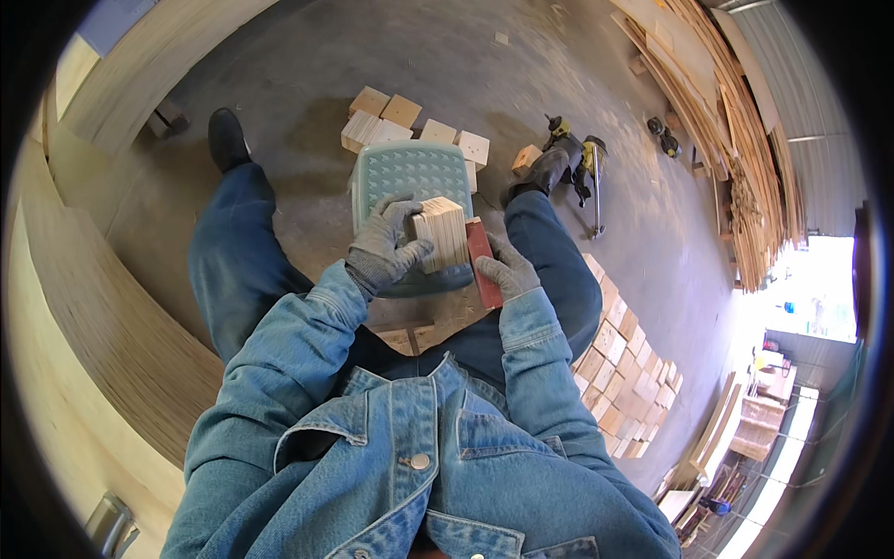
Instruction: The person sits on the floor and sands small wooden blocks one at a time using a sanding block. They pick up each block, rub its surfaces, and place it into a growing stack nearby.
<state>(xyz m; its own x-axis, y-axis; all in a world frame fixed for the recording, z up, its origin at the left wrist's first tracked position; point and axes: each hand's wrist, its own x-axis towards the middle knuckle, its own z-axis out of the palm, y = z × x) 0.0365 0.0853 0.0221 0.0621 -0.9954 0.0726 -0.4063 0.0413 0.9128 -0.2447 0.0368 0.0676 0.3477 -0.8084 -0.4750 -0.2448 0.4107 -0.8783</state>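
A light wooden block with layered, striped sides rests on a pale green plastic stool between my knees. My left hand, in a grey glove, grips the block's left side with its thumb and fingers. In my right hand, also gloved in grey, is a flat reddish sanding block, held on edge at the wooden block's right side. Whether the two are touching I cannot tell.
Several wooden blocks lie on the floor beyond the stool. Yellow-black cordless tools stand by my right foot. Rows of wooden blocks cover the floor at my right. Large plywood sheets flank my left; long boards are stacked far right.
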